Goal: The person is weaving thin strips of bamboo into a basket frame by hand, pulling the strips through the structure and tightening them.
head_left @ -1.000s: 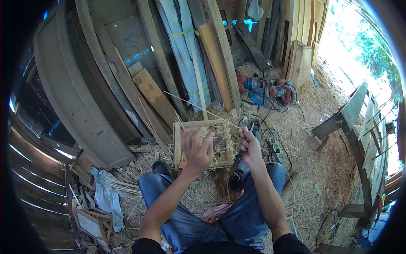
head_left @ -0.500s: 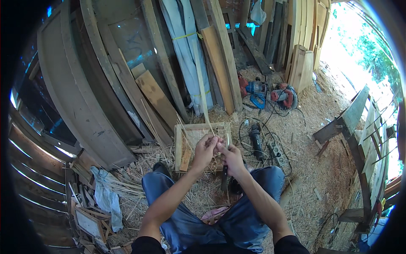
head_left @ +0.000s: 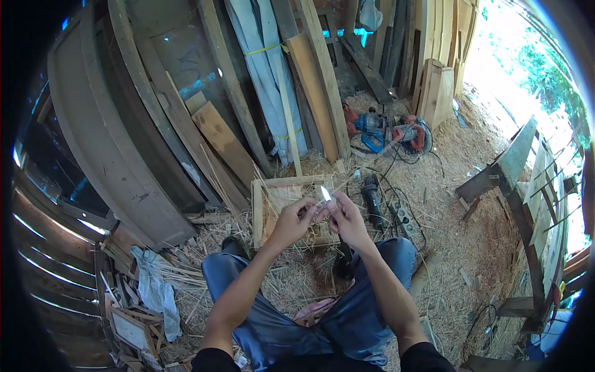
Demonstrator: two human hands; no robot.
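Note:
My left hand [head_left: 292,220] is closed, thumb and fingertips pinched on a thin pale strip [head_left: 316,203], just left of my right hand [head_left: 347,223]. My right hand is wrapped round a knife [head_left: 325,193], its shiny blade pointing up and catching the light beside the left fingertips. How far the strip runs between the hands is hard to make out. Both hands are over a shallow wooden box [head_left: 256,211] holding shavings, partly hidden by them. More thin strips [head_left: 217,180] lean at the box's left, and shavings surround it. My bent knees are either side below.
A black power tool [head_left: 373,199] and a power strip [head_left: 406,224] lie right of the box among cables, with red and blue power tools [head_left: 414,136] behind. Planks [head_left: 313,93] lean along the wall. A wooden structure [head_left: 527,204] stands at right, a pale sack [head_left: 155,291] at lower left.
My left hand went from loose spread fingers over the box to a pinch beside my right hand. The long strip that stretched up-left no longer shows that way, and the blade now shines brightly.

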